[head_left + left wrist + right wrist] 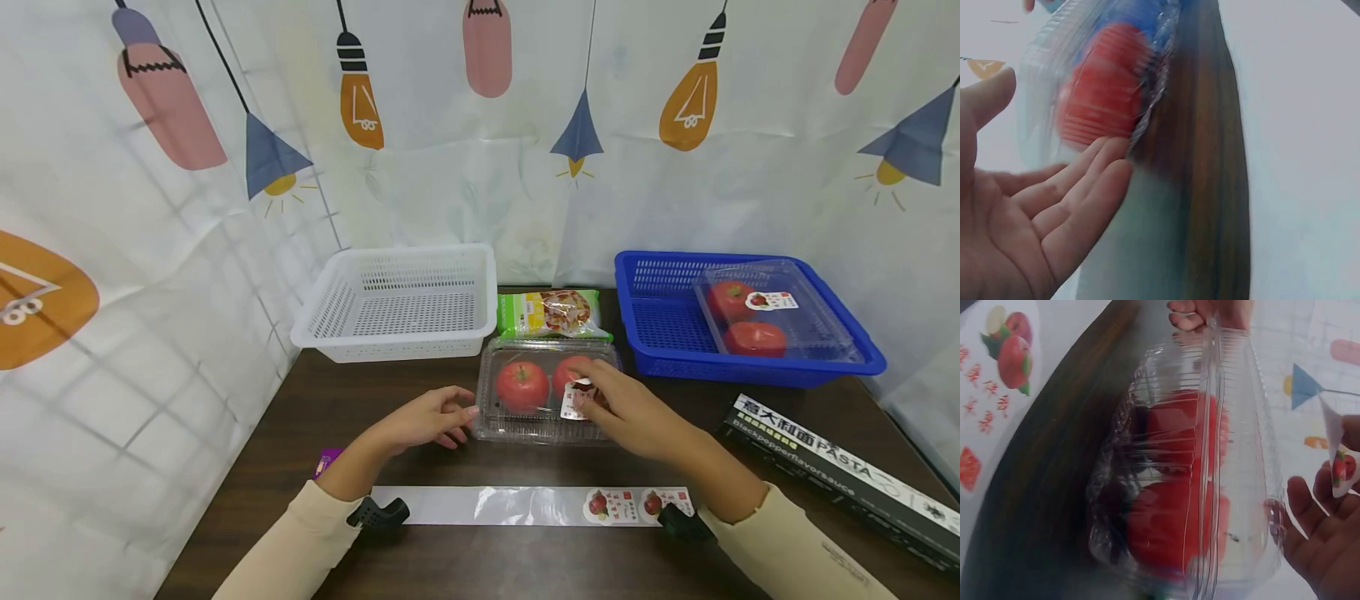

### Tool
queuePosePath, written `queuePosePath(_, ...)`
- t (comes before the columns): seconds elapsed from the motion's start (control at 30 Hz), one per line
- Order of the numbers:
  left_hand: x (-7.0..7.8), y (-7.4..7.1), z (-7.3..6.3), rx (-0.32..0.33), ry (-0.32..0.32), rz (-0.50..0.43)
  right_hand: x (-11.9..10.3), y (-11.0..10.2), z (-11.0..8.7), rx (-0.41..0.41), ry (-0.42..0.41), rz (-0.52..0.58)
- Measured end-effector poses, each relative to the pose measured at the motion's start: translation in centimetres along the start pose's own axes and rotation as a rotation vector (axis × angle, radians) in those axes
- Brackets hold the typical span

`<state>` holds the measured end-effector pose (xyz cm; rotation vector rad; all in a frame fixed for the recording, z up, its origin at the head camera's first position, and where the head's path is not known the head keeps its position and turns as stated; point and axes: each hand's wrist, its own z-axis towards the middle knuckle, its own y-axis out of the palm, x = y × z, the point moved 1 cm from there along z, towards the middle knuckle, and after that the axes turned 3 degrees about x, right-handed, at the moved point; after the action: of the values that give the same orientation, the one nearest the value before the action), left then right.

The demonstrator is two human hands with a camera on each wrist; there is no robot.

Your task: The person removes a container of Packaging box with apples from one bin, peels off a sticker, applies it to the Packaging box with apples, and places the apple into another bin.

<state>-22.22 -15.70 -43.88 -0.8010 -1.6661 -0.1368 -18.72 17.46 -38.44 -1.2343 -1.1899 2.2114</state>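
A clear plastic clamshell box (pixel 536 429) holding two red apples (pixel 522 387) sits closed on the dark table. My right hand (pixel 637 412) pinches an apple-picture sticker (pixel 573 402) between thumb and fingers, above the right part of the lid. In the right wrist view the sticker (pixel 1339 465) hangs from the fingers, apart from the lid at its upper end. At the box's left edge is my left hand (pixel 429 417), fingers loosely extended and nothing held. Its fingertips (pixel 1116 150) are at the box side; contact is hard to tell.
A backing strip (pixel 510 505) with two stickers at its right end lies in front. Behind stand a white basket (pixel 405 343), a green food packet (pixel 555 312) and a blue basket (pixel 720 364) holding another labelled apple box (pixel 810 325). A black pasta box (pixel 840 475) lies right.
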Motion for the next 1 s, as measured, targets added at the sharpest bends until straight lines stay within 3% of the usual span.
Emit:
queuePosePath(0.33,1.1,0.3,1.9,0.146,-0.033,-0.139,0.6,0.7,2.7,-0.052,-0.043,-0.133)
queuePosePath(0.57,1.4,0.8,2.6,0.141,-0.037,-0.15,1.1,1.0,3.6,-0.105,-0.074,-0.178)
queuePosePath(0.77,1.6,0.7,2.7,0.15,-0.037,-0.168,1.4,1.2,4.0,-0.14,-0.11,-0.161)
queuePosePath(1.0,1.3,0.6,2.6,0.118,-0.033,-0.203,1.9,1.3,4.3,-0.149,-0.128,-0.142)
